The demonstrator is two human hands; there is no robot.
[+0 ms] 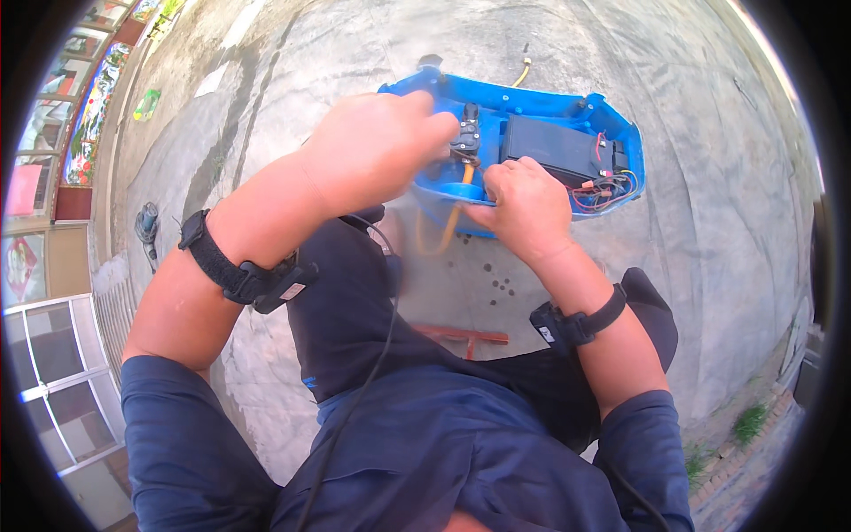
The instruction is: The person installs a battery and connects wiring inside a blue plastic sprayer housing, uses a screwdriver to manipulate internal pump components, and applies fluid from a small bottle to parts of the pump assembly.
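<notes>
A blue plastic housing, its open side up, lies in front of me. Inside it are a black box-shaped battery with thin wires at its right end, and a small black pump. A yellow-orange hose runs from the pump over the near edge. My left hand is over the housing's left part, fingers curled closed beside the pump; what they hold is hidden. My right hand grips the near wall of the housing, thumb outside and fingers bent over the rim by the battery.
A thin yellow tube sticks out beyond the far side. Below the housing, a reddish bar lies between my legs. A blue-grey power tool rests on the concrete at left, near glazed doors. Grass grows at lower right.
</notes>
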